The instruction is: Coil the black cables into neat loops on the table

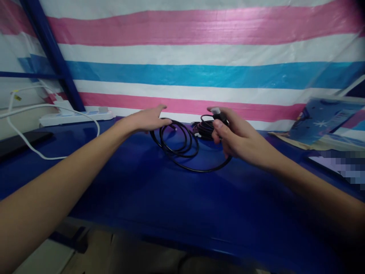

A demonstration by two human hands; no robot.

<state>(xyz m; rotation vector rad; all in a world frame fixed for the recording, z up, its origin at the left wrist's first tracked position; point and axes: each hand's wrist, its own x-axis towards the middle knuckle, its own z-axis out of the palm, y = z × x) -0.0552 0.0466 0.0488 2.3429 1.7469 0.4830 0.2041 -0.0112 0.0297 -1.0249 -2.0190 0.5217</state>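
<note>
A black cable [185,155] lies in loose loops above the blue table [182,198]. At the upper left of these loops is my left hand [148,118], thumb and index finger spread apart. The loops pass beneath its thumb and lower fingers, which seem to hold them, partly hidden. My right hand [235,131] grips the cable's black connector [221,116], which has a pale cap and points up. From below this hand the cable curves left to the loops. Behind, partly covered by my right hand, sits a bundle of black cable [203,131] with a whitish end.
A white power strip [76,118] with a plugged-in adapter and white cord [25,139] is at the left, near a dark flat object [27,142]. A blue printed package [319,118] and a blurred-out device [339,165] are at the right. Striped sheeting [182,72] hangs behind.
</note>
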